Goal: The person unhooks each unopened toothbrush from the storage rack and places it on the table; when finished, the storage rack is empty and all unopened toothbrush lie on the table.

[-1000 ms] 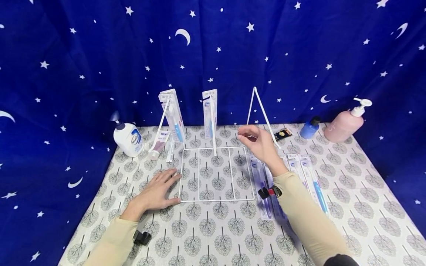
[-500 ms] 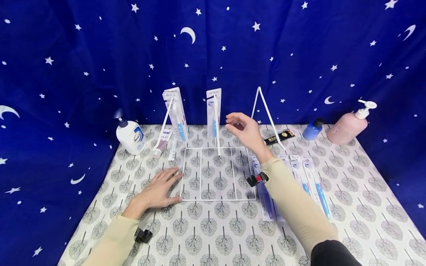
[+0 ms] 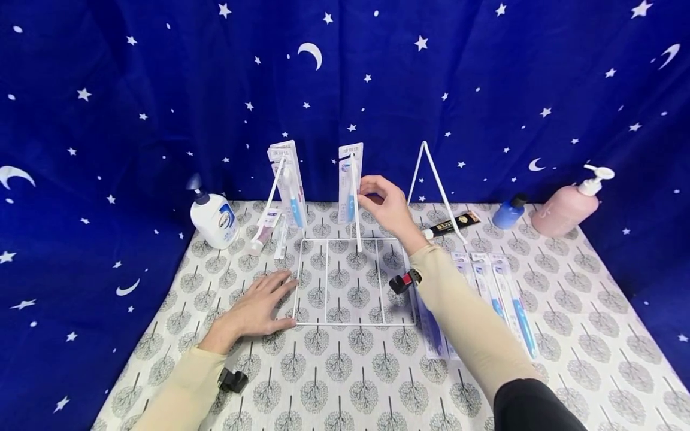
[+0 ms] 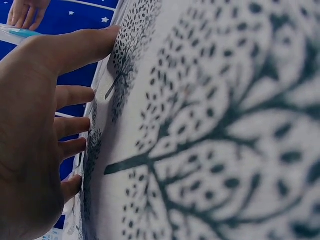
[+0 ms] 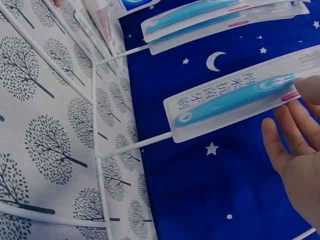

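Observation:
A white wire rack stands on the table with three upright prongs. From its middle prong hangs a blister-packed toothbrush with a blue handle. My right hand is at the right edge of that pack; in the right wrist view the thumb lies over its front and the fingers by its lower edge, in a loose pinch. Several more toothbrush packs hang on the left prong. The right prong carries nothing. My left hand rests spread on the cloth, fingertips and thumb at the rack's left side.
Several packed toothbrushes lie right of the rack, partly under my right forearm. Behind are a black toothpaste tube, a blue bottle and a pink pump bottle. A white pump bottle and a toothpaste tube stand left.
My right hand has moved left from near the right prong to the toothbrush pack on the middle prong. My left hand stays at the rack's side. The view has shifted slightly.

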Motion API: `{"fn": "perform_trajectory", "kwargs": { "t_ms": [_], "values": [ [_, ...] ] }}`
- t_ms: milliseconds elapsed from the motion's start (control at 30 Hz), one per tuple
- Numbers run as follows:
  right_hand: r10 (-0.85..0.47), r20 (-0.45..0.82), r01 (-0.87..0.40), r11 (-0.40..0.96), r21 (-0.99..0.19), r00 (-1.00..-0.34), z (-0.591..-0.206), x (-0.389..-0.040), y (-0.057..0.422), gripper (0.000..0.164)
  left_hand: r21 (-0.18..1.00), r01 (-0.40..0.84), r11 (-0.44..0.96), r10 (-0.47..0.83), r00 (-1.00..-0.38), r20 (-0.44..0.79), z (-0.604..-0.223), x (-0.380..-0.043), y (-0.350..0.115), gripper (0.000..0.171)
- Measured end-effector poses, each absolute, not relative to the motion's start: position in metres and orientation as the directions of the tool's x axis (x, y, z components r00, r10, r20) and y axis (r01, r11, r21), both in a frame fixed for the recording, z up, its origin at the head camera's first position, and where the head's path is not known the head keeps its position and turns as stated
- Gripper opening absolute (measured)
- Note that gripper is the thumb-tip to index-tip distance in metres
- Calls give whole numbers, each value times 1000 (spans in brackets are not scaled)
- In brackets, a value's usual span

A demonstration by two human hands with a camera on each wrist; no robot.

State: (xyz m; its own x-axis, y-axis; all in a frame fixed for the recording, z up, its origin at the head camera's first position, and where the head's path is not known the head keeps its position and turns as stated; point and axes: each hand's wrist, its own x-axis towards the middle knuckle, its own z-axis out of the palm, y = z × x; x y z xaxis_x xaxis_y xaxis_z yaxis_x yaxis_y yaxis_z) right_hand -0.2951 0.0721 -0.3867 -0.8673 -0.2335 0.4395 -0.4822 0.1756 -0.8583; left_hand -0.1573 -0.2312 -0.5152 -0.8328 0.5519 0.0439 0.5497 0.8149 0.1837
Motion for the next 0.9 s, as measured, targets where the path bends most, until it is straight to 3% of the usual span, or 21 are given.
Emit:
{"fn": "perform_trajectory", "kwargs": {
  "t_ms": [333, 900],
  "values": [
    [-185, 464, -498, 240, -833, -866, -391, -291, 70, 18, 182, 544, 819, 549, -836, 27, -514, -158, -229, 86],
    [-204, 459, -499, 256, -828, -865, -386, -267, 70, 20, 189, 532, 825, 538, -842, 23, -515, -157, -231, 86]
  ]
}}
